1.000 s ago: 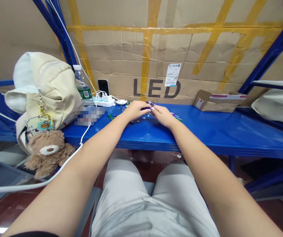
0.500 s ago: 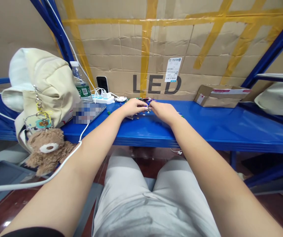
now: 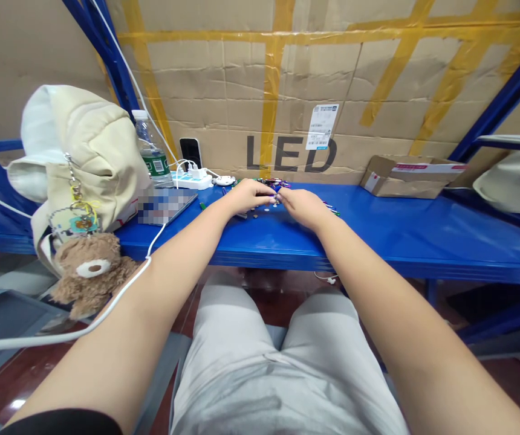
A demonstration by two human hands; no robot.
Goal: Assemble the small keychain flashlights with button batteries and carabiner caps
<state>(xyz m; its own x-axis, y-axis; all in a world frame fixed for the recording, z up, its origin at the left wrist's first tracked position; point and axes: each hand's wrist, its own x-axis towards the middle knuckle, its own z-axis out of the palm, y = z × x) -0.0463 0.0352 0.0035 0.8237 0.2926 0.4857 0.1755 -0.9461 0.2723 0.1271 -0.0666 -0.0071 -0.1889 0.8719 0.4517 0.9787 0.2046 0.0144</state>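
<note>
My left hand (image 3: 250, 196) and my right hand (image 3: 299, 204) meet fingertip to fingertip over the blue table (image 3: 378, 223). Both are closed in a pinch around something too small to make out. Behind the hands lies a pile of thin coloured pieces (image 3: 276, 183), partly hidden by them. Small pale round pieces (image 3: 266, 209) are scattered just below the fingers. A few more thin coloured pieces (image 3: 331, 209) lie beside my right hand, and a green one (image 3: 202, 206) lies left of my left wrist.
On the left are a cream bag (image 3: 92, 151) with a teddy bear (image 3: 90, 272), a bottle (image 3: 153, 154), a power strip (image 3: 191, 178), a phone (image 3: 190, 153) and a flat device (image 3: 167, 206). A white cable crosses my left forearm. An open cardboard box (image 3: 412, 177) stands at right.
The view has shifted slightly. My right fingers have tilted a little and spread slightly from my left fingertips; more of the thin pieces beside my right hand shows.
</note>
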